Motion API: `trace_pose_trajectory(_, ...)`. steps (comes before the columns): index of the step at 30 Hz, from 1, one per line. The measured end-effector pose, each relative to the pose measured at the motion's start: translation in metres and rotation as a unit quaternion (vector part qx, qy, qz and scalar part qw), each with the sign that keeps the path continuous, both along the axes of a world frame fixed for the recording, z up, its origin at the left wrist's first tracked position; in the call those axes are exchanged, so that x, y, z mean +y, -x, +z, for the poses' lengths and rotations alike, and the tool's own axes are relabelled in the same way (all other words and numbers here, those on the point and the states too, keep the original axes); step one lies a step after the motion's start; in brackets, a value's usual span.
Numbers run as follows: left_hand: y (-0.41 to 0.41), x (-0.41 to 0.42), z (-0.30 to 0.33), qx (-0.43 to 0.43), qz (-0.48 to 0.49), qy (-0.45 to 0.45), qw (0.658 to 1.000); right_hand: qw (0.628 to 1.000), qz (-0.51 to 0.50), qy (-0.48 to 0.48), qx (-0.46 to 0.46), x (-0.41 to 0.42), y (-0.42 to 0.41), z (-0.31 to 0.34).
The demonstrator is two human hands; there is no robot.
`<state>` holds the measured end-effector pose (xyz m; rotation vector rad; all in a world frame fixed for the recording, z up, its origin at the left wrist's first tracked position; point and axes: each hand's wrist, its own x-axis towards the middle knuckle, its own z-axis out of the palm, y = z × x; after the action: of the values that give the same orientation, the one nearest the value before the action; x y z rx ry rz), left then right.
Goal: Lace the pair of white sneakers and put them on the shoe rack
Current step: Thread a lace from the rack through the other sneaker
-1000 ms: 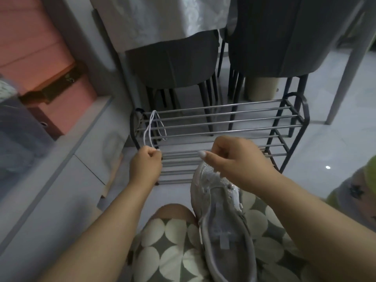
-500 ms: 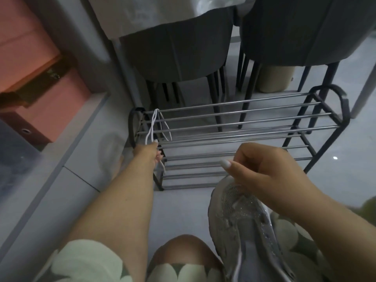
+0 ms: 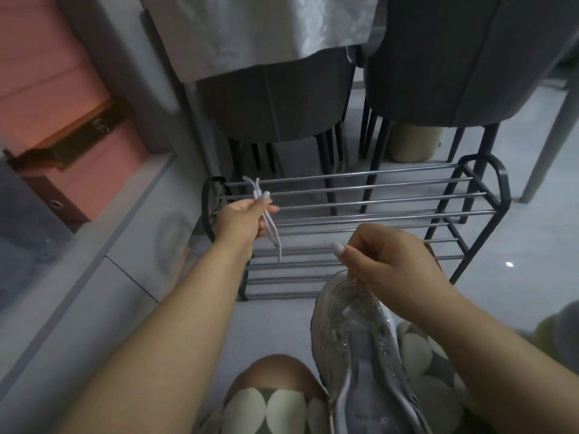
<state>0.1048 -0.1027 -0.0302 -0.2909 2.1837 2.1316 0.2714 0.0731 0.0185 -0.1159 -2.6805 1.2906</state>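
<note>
A white mesh sneaker [image 3: 354, 336] with glittery trim lies on my lap, toe pointing away, with no lace in it. My right hand [image 3: 385, 261] pinches the sneaker's toe end near the tongue. My left hand [image 3: 241, 220] is stretched out to the left end of the shoe rack [image 3: 376, 202] and grips a folded white shoelace [image 3: 269, 223], whose ends hang below my fingers. The rack is a low black frame with chrome bars and holds no shoes. Only one sneaker is in view.
Two dark grey chairs [image 3: 275, 98] stand behind the rack under a white tablecloth [image 3: 250, 29]. A pink storage box [image 3: 62, 126] sits at the left on a grey ledge [image 3: 103, 245]. A beige bin [image 3: 413, 142] stands behind the right chair legs.
My left hand reached further toward the rack's left end and now holds the lace folded in its fingers. The right hand stays on the sneaker's toe. The view shifted down slightly.
</note>
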Motion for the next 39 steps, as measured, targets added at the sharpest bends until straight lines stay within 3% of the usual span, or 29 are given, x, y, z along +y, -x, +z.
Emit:
trace_pose_trajectory(6, -0.08, 0.034, 0.073, 0.08, -0.081, -0.06, 0.992, 0.999, 0.023, -0.027, 0.011, -0.003, -0.008, 0.01)
trace_pose_trajectory(13, -0.135, 0.047, 0.115, 0.11, -0.127, -0.102, 0.98, 0.994, 0.05, -0.092, 0.033, 0.003, -0.035, 0.013)
trace_pose_trajectory(24, -0.165, 0.047, 0.149, 0.157, -0.144, -0.134, 0.968, 0.993, 0.106, 0.027, 0.04, 0.002, -0.06, 0.024)
trace_pose_trajectory(30, -0.159, 0.031, 0.162, 0.194, -0.088, -0.127, 0.969, 0.995, 0.088, 0.016, 0.04, 0.012, -0.066, 0.031)
trace_pose_trajectory(32, -0.158, 0.028, 0.158, 0.199, -0.059, -0.065, 0.976, 0.989, 0.078, 0.12, 0.035, 0.014, -0.068, 0.033)
trace_pose_trajectory(35, -0.159, 0.025, 0.142, 0.198, -0.017, 0.01, 0.98, 0.95, 0.057, 0.304, 0.036, 0.019, -0.07, 0.031)
trace_pose_trajectory(39, -0.158, 0.017, 0.121, 0.133, 0.041, -0.034, 0.99, 0.919, 0.024, 0.39, 0.045, 0.027, -0.069, 0.02)
